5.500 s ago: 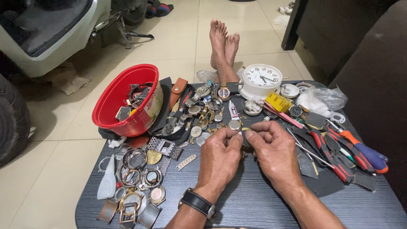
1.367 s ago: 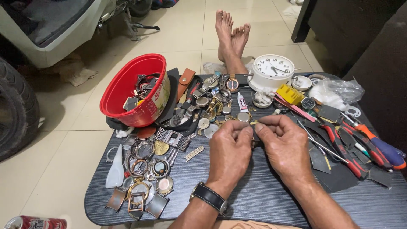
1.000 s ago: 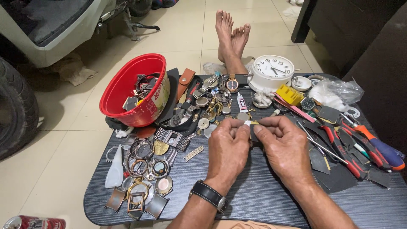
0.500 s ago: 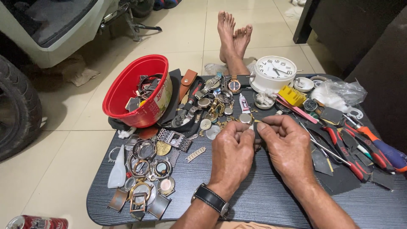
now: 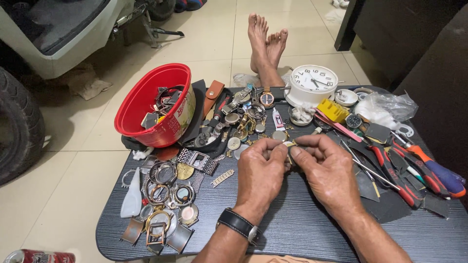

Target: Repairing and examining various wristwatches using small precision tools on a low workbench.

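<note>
Both hands meet over the middle of the dark bench [image 5: 292, 229]. The left hand [image 5: 261, 173], a black wristwatch [image 5: 239, 225] on its wrist, and the right hand [image 5: 329, 170] each close thumb and forefinger in a tight grip, pinching a small metal watch part [image 5: 289, 144] between their fingertips, just above the bench top. Beyond them a heap of watch cases and bands [image 5: 239, 119] spreads toward the far edge, where a white clock [image 5: 313, 82] stands. A red bowl [image 5: 146, 104] sits at the far left corner, and screwdrivers [image 5: 429, 170] lie along the right edge.
</note>
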